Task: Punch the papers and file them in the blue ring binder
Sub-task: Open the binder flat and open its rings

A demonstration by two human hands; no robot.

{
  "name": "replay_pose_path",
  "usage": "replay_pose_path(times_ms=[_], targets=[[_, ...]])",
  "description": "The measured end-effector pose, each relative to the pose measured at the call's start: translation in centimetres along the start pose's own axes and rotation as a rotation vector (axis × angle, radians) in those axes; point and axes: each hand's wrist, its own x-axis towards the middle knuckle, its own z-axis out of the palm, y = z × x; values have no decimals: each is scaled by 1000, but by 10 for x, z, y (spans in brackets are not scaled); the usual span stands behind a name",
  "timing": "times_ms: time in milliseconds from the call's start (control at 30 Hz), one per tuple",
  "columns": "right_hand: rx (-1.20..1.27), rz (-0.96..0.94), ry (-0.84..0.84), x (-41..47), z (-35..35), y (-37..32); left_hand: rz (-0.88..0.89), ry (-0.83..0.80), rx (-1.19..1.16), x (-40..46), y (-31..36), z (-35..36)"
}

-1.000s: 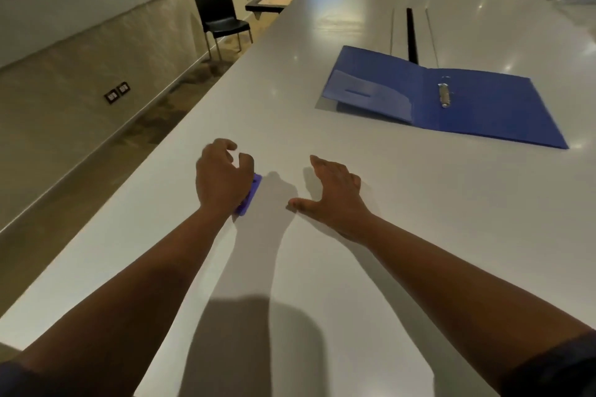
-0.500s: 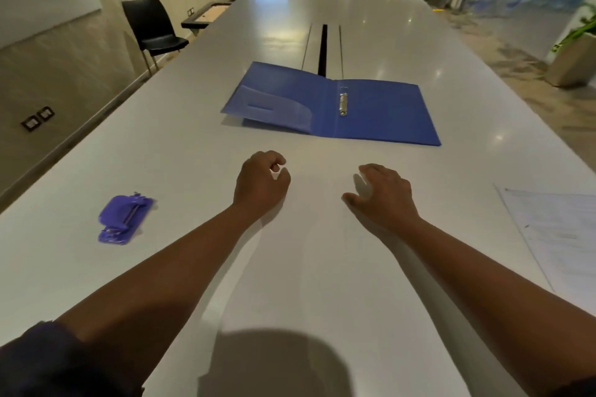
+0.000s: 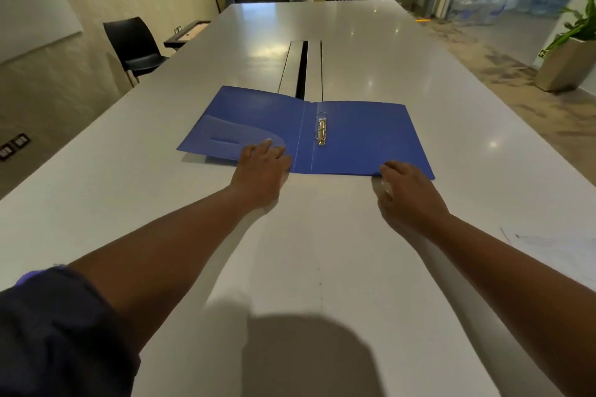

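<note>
Both hands on open binder [image 3: 354,135] near edge, mid-table: left hand [image 3: 261,167] flat, open; right hand [image 3: 406,193] fingers curled at corner, grip unclear. Next: pull binder closer; papers [image 3: 561,251] at right edge unpunched.

One head-worn camera looks forward and down along the worktop [image 3: 322,251], close over both forearms, the room's far end beyond.

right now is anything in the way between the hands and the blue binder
Nothing visible. The left hand already rests on the near edge of the open blue binder, by its clear pocket, and the right hand is at the near right edge. Only bare table lies around them.
</note>
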Motion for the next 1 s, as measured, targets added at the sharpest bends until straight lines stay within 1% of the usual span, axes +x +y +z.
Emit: replay_pose_path(times_ms=[133, 200, 267, 400, 500, 600, 767, 900, 1000], targets=[[-5, -52, 28, 21, 4, 2, 209, 7, 198, 26, -24, 9], [3, -76, 30, 27, 7, 2, 303, -33, 195, 35, -29, 11], [35, -74, 38, 29, 11, 0, 354, -64, 163, 41, -33, 10], [64, -83, 48, 28, 15, -4, 342, -79, 132, 43, -37, 12], [72, -40, 10, 24, 12, -9, 349, -22, 99, 33, -33, 20], [138, 4, -42, 21, 6, -19, 337, 30, 11, 13, -31, 26], [234, 70, -125, 7, -1, -41, 349, 12, -110, -37, -20, 21], [264, 61, -190, -20, -5, -60, 365, 29, -165, -89, -9, 7], [268, 28, -217, -43, -1, -73, 368, 12, -205, -129, -2, -5]])
